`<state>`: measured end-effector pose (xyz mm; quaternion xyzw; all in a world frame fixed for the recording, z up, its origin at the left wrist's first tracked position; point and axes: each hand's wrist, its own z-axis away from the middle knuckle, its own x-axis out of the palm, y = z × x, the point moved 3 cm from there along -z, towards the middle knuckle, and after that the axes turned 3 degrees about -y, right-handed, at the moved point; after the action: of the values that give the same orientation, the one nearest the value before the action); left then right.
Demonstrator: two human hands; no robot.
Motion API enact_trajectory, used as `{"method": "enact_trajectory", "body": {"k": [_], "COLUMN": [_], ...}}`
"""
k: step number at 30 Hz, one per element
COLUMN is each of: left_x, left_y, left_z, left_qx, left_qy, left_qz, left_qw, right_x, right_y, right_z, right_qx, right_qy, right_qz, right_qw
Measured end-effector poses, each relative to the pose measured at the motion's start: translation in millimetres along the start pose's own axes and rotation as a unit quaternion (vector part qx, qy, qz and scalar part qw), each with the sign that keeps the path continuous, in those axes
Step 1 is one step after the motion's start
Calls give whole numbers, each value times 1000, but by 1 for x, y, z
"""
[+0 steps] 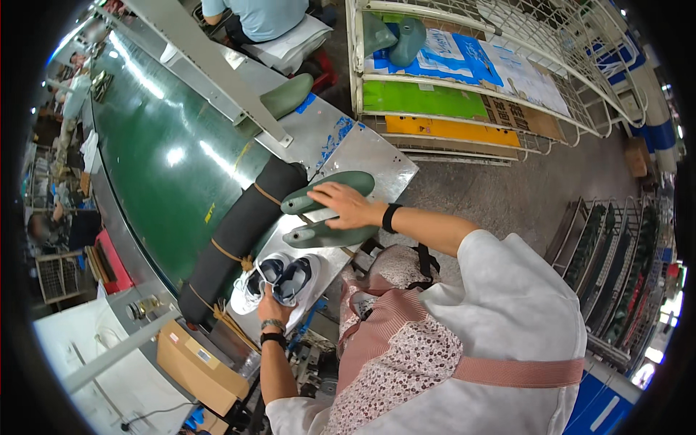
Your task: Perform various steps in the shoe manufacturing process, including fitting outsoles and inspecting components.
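Lying crosswise, holed ends to the left

Can see printing on rack cardboard (pixel 518 116) and a label (pixel 204 355) on a brown box (pixel 206 378), too tiny to read. Got an upper green last (pixel 351 179) and a lower green last (pixel 322 235) side by side on the metal table (pixel 384 163), long axes roughly left-to-right. Resting right hand (pixel 346 206) on the upper one, fingers loosely spread. Curling left hand (pixel 272 308) at white sneakers (pixel 312 274), can't tell how firmly
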<state>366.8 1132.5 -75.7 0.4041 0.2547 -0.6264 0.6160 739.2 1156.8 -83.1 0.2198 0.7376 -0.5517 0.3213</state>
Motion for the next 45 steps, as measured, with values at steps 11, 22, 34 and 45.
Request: {"method": "enact_trajectory", "body": {"k": [11,22,34,45], "left_x": [-155,-269,-83,-191], "left_y": [-26,-37,161,444], "left_z": [-2,-178,-109,-91], "left_qx": [162,197,395,555], "left_qy": [128,313,62,183], "left_qz": [-55,-51,174,71], "left_qw": [977,928,900,808], "right_x": [42,51,-133,-309], "right_y": [-69,-80,6,142], "right_z": [-49,-19,13,-51], "right_qx": [23,-68,307,350], "right_qy": [-50,-173,360,417], "right_qz": [129,127,27,-1], "right_qw": [990,974,881,839]}}
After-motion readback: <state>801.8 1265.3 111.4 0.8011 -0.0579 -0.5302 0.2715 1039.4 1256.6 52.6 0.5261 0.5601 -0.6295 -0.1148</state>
